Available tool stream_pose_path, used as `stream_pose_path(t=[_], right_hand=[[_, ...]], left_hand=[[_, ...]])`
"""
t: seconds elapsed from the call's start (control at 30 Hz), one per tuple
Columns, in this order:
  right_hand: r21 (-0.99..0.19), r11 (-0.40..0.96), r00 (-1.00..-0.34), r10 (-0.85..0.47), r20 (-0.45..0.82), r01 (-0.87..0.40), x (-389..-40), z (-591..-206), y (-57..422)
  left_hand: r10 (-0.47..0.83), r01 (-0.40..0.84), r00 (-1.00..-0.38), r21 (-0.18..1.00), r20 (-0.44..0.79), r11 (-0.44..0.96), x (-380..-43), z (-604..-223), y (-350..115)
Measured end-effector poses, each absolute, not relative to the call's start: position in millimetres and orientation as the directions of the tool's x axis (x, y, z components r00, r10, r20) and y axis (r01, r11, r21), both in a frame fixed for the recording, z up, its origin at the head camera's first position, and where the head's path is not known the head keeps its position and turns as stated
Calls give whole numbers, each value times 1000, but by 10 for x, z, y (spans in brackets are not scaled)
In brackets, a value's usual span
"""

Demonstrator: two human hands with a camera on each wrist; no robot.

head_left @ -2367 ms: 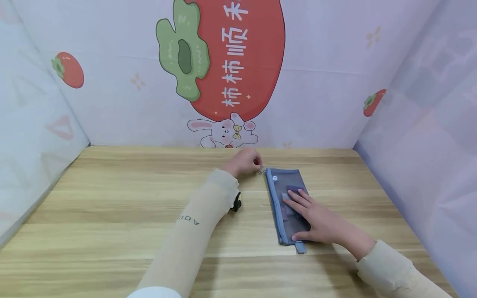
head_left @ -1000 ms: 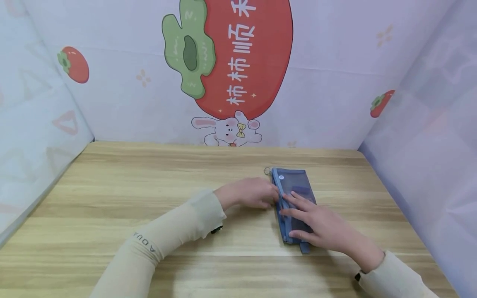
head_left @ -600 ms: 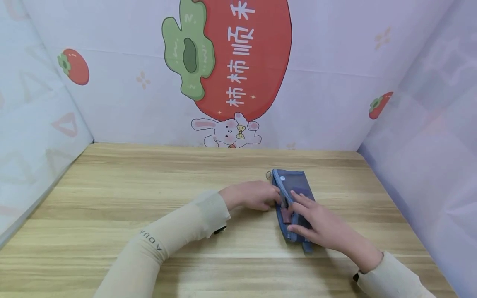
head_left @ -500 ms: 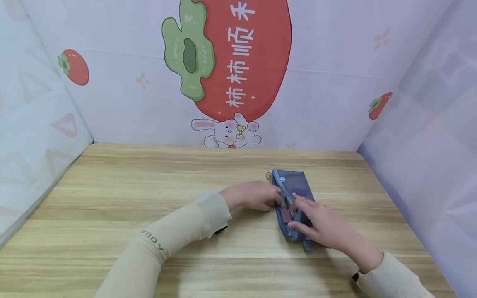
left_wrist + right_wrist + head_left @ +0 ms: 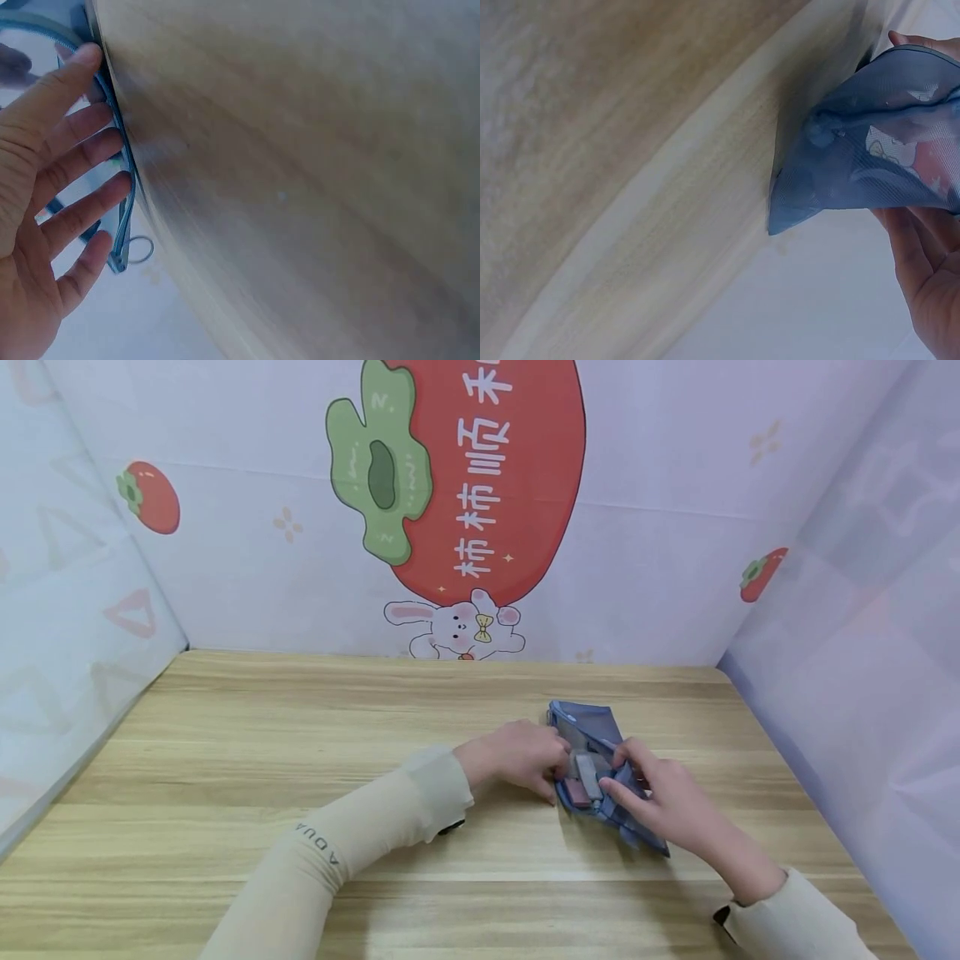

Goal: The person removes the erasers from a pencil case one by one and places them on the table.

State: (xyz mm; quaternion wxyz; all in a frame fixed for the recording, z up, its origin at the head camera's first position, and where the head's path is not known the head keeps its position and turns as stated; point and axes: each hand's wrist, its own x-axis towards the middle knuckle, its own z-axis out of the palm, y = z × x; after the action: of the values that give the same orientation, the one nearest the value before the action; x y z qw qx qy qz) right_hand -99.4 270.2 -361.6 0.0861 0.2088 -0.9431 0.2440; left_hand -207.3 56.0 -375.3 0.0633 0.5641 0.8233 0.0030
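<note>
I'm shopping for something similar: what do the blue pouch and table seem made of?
Blue pouch: probably synthetic mesh, semi-sheer; the wall print shows through its fine weave. Table: wood or wood-look laminate, faintly glossy; striped grain fits either.

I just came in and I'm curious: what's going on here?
A blue zip pouch is open on the table. A person's right hand holds one side of it, while their left hand touches the other side. A gray thing and a reddish thing show inside; what they are is hard to tell.
</note>
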Motion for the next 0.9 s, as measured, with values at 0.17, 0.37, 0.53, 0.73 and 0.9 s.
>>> stream_pose_path(t=[0.17, 0.37, 0.53, 0.73, 0.9], right_hand=[[-474, 778, -907, -302, 293, -412, -979, -3578, 2707], [-492, 781, -919, -277, 279, -385, -972, -3547, 2720], [-515, 759, -917, -320, 237, -398, -999, -3528, 2717], [-505, 742, -896, -402, 190, -440, -1092, -3461, 2713], [-467, 767, -876, -480, 39, -441, -1224, -3274, 2717]], left_hand=[[925, 928, -373, -6, -68, 374, -2024, -3758, 602], [934, 935, -354, 14, -56, 355, -1987, -3727, 637], [943, 939, -328, 93, -52, 332, -1974, -3679, 642], [958, 956, -286, 75, 23, 284, -1948, -3635, 641], [961, 962, -269, 56, 63, 266, -1879, -3577, 662]])
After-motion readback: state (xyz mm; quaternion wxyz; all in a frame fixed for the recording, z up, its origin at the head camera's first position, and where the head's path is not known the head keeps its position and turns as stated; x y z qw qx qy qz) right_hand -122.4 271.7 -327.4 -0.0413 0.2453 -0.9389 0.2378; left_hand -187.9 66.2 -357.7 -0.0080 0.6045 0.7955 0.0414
